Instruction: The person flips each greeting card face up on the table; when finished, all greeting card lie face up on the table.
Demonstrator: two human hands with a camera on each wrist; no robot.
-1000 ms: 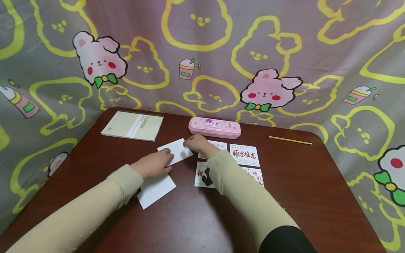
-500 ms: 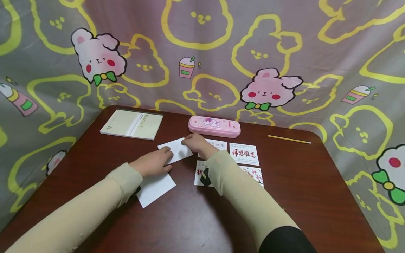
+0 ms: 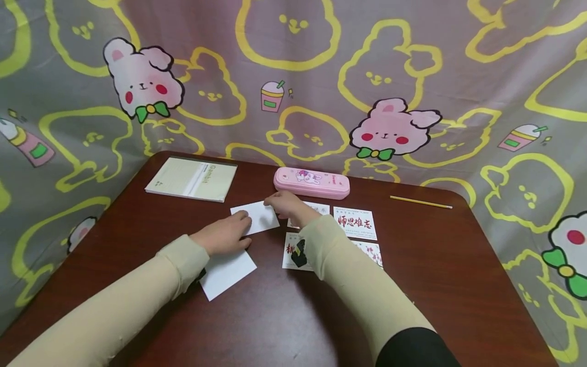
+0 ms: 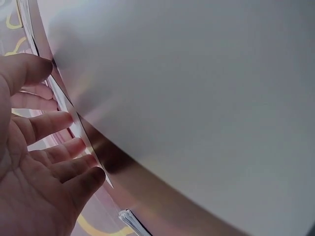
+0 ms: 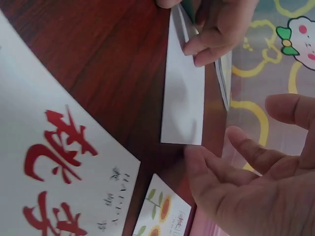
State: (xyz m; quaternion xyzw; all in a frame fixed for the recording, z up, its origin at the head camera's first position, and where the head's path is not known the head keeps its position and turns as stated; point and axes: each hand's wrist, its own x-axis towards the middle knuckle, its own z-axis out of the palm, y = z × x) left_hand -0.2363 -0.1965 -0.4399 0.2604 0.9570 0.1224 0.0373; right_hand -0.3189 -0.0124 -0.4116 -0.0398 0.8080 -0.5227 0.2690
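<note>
A blank white card lies on the table, with my left hand resting its fingertips on the left part. In the left wrist view the fingers are spread and fairly straight. My right hand pinches the far right corner between thumb and index finger, while its other fingers stand apart in the right wrist view. A second blank white card lies under my left wrist. Right of these, several printed cards sit in two rows, among them one with red characters; my right forearm partly hides them.
A notebook lies at the back left of the brown table. A pink pencil case is at the back middle, just beyond my right hand. Further right lies a yellow pencil. A patterned curtain hangs behind the table.
Hardly anything differs. Both hands stay at the blank card, and the right hand's fingertips have shifted only slightly at its corner; the view tilts a little.
</note>
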